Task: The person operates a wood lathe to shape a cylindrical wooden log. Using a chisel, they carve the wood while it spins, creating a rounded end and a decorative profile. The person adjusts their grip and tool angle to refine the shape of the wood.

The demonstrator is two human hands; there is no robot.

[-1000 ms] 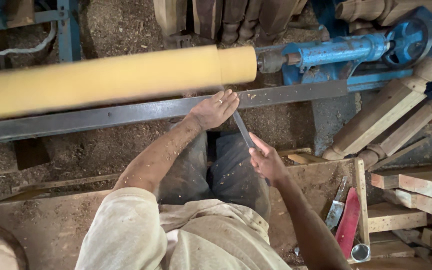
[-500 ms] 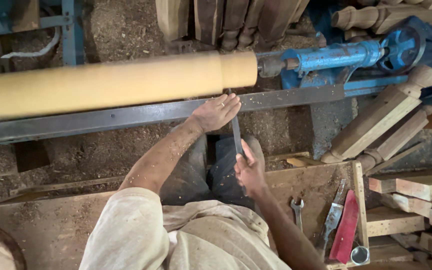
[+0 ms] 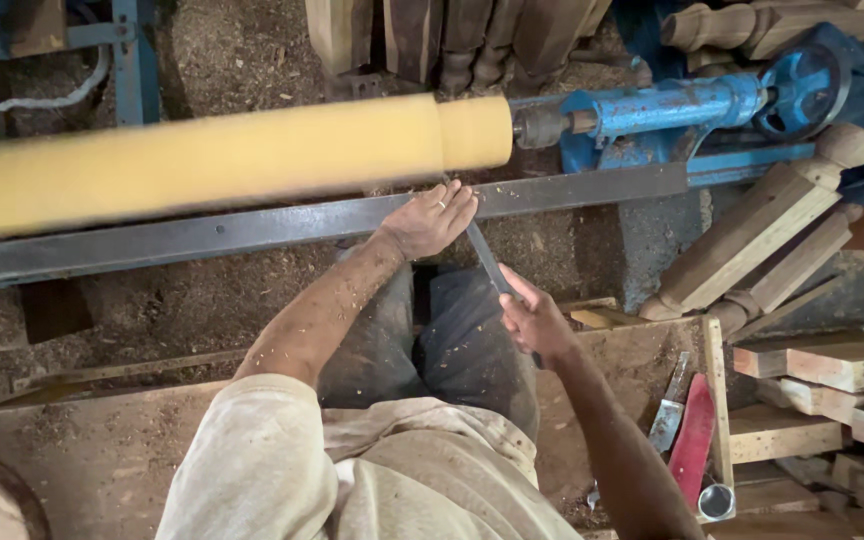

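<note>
A long pale yellow wooden cylinder (image 3: pixel 222 155) lies across a lathe, blurred as if spinning, with a narrower stepped end (image 3: pixel 475 132) on the right. My left hand (image 3: pixel 430 218) rests on the grey steel tool rest (image 3: pixel 202 232) and pins down the front of a long dark metal chisel (image 3: pixel 485 258). The chisel's tip points up at the step in the wood. My right hand (image 3: pixel 530 318) grips the chisel's handle end, lower and closer to my body.
A blue tailstock (image 3: pixel 672 105) holds the cylinder's right end. Turned wooden legs (image 3: pixel 752 235) lean at the right, with sawn blocks (image 3: pixel 832 365) below them. A wooden tray (image 3: pixel 642 370) holds tools with a red handle (image 3: pixel 694 440). Sawdust covers the floor.
My right hand shifted left and back right with the chisel handle. My left hand has stayed on the tool rest, and the chisel still points at the step.
</note>
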